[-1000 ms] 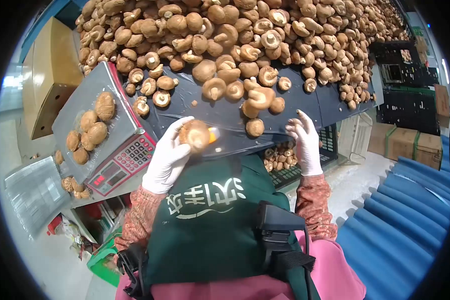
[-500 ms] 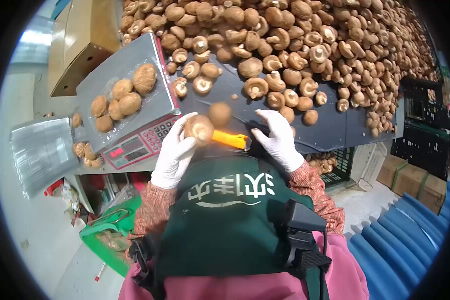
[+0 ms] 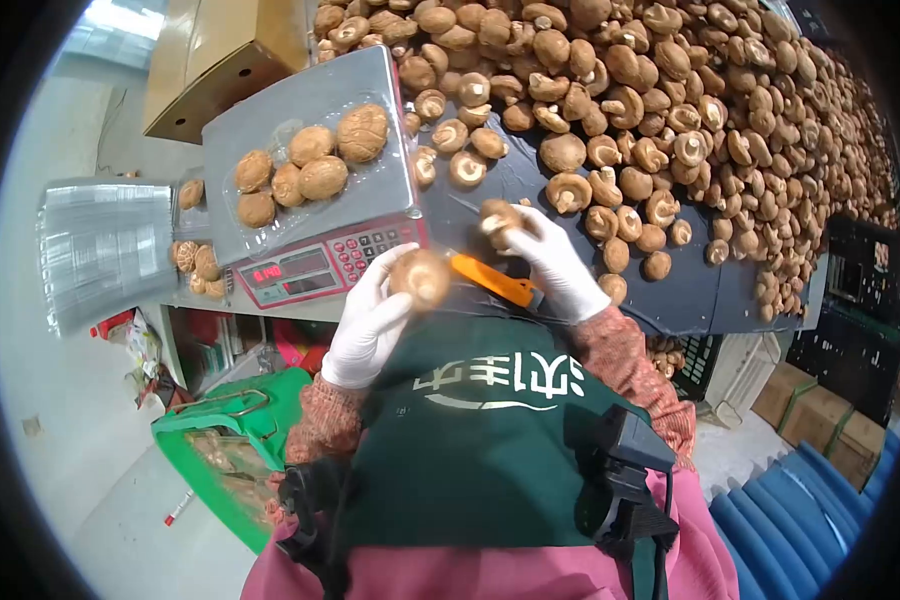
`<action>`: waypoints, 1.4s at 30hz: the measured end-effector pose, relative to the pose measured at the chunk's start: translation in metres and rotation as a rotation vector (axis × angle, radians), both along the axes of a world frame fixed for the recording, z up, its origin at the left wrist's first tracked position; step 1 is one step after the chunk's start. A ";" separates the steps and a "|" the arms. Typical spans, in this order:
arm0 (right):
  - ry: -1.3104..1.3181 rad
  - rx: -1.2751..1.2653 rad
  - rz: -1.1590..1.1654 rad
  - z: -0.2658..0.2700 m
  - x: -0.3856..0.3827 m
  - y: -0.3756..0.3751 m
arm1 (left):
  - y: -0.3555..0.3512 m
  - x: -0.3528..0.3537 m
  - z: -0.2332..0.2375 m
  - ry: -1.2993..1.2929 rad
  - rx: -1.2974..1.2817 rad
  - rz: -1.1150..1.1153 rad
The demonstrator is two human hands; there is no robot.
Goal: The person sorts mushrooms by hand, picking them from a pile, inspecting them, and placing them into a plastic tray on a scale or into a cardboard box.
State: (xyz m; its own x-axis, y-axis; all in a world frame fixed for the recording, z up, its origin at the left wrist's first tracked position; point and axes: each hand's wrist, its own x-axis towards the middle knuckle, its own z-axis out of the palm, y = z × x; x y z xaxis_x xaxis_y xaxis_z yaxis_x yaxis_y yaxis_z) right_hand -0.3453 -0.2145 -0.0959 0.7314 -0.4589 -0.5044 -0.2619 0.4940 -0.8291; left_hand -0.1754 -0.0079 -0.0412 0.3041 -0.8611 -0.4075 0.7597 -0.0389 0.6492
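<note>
In front of my apron, my left hand (image 3: 368, 332), in a white glove, is closed on a large brown shiitake mushroom (image 3: 420, 279) with its pale stem facing up. My right hand (image 3: 560, 268), gloved alike, pinches another shiitake (image 3: 501, 224) above the dark table surface (image 3: 660, 297). Between the two hands lies an orange tool (image 3: 494, 280) at the table's near edge; its exact kind is hard to make out. Left of my hands, a scale (image 3: 320, 265) with a lit red display bears a clear plastic tray (image 3: 288, 217) holding several shiitake mushrooms (image 3: 323, 178).
A big heap of shiitakes (image 3: 710, 100) covers the far side and right of the table. Stacked clear trays (image 3: 105, 250) stand left of the scale, with a cardboard box (image 3: 205, 70) behind. A green bag (image 3: 220, 420) sits below left; crates (image 3: 735, 370) stand below right.
My right hand has gone from open and unoccupied to gripping a shiitake. The left hand still holds its mushroom. The whole view has shifted, so the scale and table appear farther right.
</note>
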 end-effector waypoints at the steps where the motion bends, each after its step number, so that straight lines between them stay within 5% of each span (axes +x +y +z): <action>1: -0.301 0.293 -0.103 0.001 0.000 -0.002 | 0.000 0.000 0.000 0.021 -0.022 0.032; 5: -0.602 0.789 -0.321 0.020 -0.014 -0.003 | 0.000 0.006 0.002 -0.015 -0.013 -0.011; 9: -0.600 0.813 -0.321 0.037 0.005 -0.004 | -0.001 0.008 0.007 -0.013 -0.049 -0.015; 14: -0.497 0.354 -0.057 0.073 0.046 -0.004 | 0.012 0.020 0.003 -0.034 -0.071 0.015; 22: -0.226 -0.183 -0.018 0.086 0.105 0.014 | 0.034 0.037 0.014 -0.112 -0.035 0.114; 27: -0.053 -0.814 0.099 0.097 0.138 0.023 | 0.041 0.046 0.020 -0.188 -0.004 0.157; 30: -0.021 -0.818 0.109 0.115 0.157 0.020 | 0.045 0.055 0.025 -0.320 0.024 0.194; 32: -0.036 -1.097 0.141 0.102 0.168 0.005 | 0.051 0.066 0.028 -0.510 0.093 0.225; 35: -0.020 -1.059 0.150 0.116 0.178 -0.002 | 0.063 0.085 0.026 -0.804 0.243 0.392; 38: -0.083 -1.062 0.100 0.104 0.179 -0.009 | 0.064 0.106 0.028 -1.470 0.469 0.548; 42: 0.023 -0.981 0.107 0.101 0.174 -0.003 | 0.036 0.103 0.035 -1.616 0.436 0.517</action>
State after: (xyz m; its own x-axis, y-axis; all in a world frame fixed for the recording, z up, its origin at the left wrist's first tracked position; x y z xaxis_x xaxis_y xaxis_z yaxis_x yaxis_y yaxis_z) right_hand -0.1710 -0.2180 0.0050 0.7879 -0.6137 0.0499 -0.2867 -0.4374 -0.8524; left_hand -0.0721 0.0285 -0.0060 0.7851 -0.4730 0.3998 -0.5923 -0.3851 0.7077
